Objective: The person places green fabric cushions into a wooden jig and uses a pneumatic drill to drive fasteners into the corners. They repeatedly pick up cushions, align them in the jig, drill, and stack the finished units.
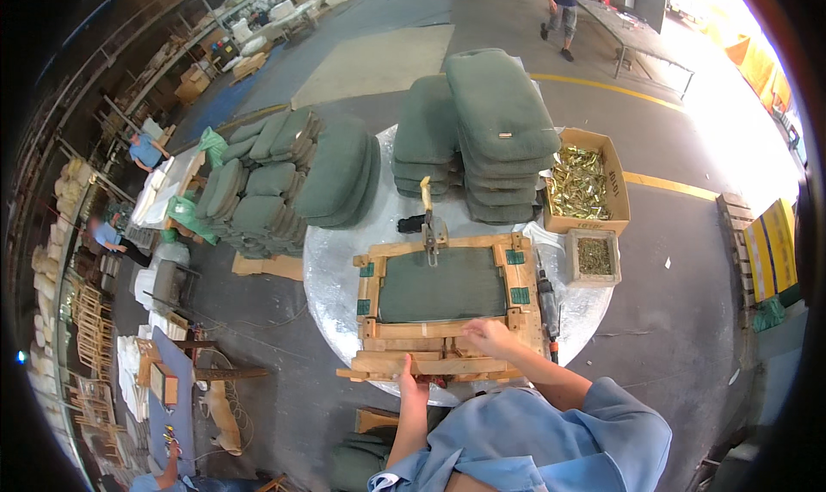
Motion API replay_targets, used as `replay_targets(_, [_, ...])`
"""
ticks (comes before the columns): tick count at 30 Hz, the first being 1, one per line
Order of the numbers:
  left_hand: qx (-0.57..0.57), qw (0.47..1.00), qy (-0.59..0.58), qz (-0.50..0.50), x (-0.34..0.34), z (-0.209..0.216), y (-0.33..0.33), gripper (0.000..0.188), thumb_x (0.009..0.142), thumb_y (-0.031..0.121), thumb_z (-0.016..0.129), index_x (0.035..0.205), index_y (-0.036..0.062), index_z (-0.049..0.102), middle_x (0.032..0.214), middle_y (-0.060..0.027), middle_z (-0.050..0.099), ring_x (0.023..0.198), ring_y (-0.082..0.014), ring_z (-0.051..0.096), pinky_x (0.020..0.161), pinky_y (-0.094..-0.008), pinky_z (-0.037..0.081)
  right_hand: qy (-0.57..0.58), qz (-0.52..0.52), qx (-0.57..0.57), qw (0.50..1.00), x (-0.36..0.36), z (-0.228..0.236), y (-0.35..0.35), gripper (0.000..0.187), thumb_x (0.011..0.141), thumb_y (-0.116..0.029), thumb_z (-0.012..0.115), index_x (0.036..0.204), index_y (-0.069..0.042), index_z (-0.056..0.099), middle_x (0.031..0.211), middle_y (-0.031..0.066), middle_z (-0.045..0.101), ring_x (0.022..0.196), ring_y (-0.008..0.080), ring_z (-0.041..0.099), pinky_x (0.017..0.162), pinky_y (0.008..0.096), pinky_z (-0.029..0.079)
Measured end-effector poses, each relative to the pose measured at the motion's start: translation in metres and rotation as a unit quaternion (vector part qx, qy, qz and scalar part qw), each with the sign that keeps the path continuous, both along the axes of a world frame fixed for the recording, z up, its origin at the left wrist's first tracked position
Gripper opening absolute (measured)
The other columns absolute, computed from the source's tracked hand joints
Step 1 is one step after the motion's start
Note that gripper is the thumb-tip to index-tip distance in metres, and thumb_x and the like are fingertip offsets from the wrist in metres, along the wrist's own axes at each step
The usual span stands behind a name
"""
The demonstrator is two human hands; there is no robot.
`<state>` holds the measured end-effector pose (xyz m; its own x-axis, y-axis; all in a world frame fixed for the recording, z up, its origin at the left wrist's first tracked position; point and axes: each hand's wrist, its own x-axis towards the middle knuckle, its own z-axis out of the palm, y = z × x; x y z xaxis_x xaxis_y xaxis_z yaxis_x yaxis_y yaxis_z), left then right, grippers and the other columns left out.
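Left grip [415,389] rests at the near wooden bar [465,366], thumb on top, fingers hidden, so whether it clamps cannot be told; the right grip [488,337] curls over the near edge of the wooden frame [515,277], its hold unclear too. The green pad [443,285] lies inside the frame on the round silvery worktop [331,277]. It looks soft, light and hardly slippery, best taken by 2 opposite edges; the frame looks stiff and heavier, best held by its side rails [365,289].

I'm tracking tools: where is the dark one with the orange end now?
In the head view, the tool lies right of centre, along the right side of the wooden frame, below and left of the square tray.
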<state>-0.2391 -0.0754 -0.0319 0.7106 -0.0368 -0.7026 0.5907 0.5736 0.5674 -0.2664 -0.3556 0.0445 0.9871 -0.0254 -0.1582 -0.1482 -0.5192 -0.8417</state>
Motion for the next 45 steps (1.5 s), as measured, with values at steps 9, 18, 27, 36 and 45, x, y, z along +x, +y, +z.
replay_targets(9, [-0.104,0.994,0.035,-0.001,0.025,-0.029,-0.002,0.060,0.100,0.054,0.075,0.136,0.0080,0.065,0.129,-0.0118,0.072,0.119,-0.0311,0.069,0.104,-0.0501,0.058,-0.083,0.004,-0.287,0.954,0.020,-0.011,0.047,0.054,0.094,-0.049,0.070,0.134,-0.012,0.070,0.132,0.0062,0.067,0.125,0.0279,0.059,0.102,0.0503,0.050])
replay_targets(18, [0.145,0.950,0.043,-0.273,0.016,-0.007,0.011,0.069,0.103,0.073,0.054,0.120,0.0079,0.069,0.095,-0.0134,0.077,0.086,-0.0293,0.076,0.078,-0.0440,0.059,0.056,-0.022,-0.192,0.980,0.017,-0.018,0.045,0.056,0.095,-0.053,0.070,0.132,-0.011,0.069,0.132,0.0102,0.064,0.131,0.0320,0.057,0.108,0.0523,0.047])
replay_targets(27, [0.165,0.964,0.014,-0.210,0.007,0.008,0.023,0.059,0.102,0.062,0.068,0.128,0.0103,0.055,0.103,-0.0090,0.075,0.086,-0.0267,0.077,0.076,-0.0479,0.056,0.217,-0.554,0.459,0.660,0.043,-0.037,0.035,0.078,0.090,-0.051,0.085,0.147,-0.004,0.059,0.142,0.0164,0.065,0.139,0.0340,0.057,0.119,0.0466,0.045])
replay_targets(36, [0.018,0.990,0.034,-0.138,-0.012,0.006,0.024,0.052,0.106,0.055,0.066,0.137,0.0142,0.056,0.113,-0.0094,0.071,0.102,-0.0241,0.068,0.094,-0.0465,0.051,0.181,-0.685,0.551,0.441,0.101,-0.082,0.013,0.055,0.095,-0.053,0.081,0.135,-0.018,0.066,0.136,0.0039,0.071,0.121,0.0261,0.066,0.100,0.0430,0.055])
replay_targets(45, [0.534,0.784,-0.303,-0.091,0.011,0.103,0.016,0.058,0.105,0.031,0.073,0.148,0.0002,0.048,0.148,-0.0192,0.052,0.129,-0.0307,0.053,0.110,-0.0461,0.043,0.054,-0.572,0.538,0.617,0.117,0.103,0.003,0.058,0.092,-0.027,0.084,0.141,-0.005,0.061,0.140,0.0095,0.068,0.131,0.0257,0.062,0.108,0.0445,0.052])
